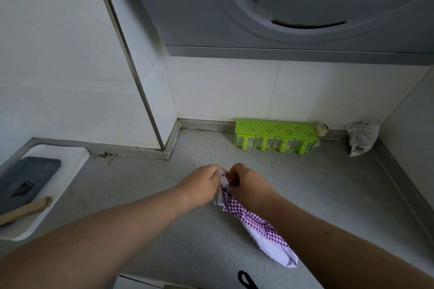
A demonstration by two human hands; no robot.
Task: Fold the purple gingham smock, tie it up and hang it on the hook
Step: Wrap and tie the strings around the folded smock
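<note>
The purple gingham smock (256, 225) is folded into a long narrow bundle that lies slanted on the grey counter (145, 195), its pale lining showing at the near end. My left hand (202, 185) and my right hand (246, 180) meet at the bundle's far end, both with fingers closed on the cloth or its tie there. My right forearm covers part of the bundle. No hook is in view.
A green perforated rack (274, 136) stands against the back wall, with a crumpled packet (359, 138) in the right corner. At the left a white board (58, 171) carries a dark slab (28, 178) and a wooden stick (25, 209). A grey hood (281, 7) hangs overhead.
</note>
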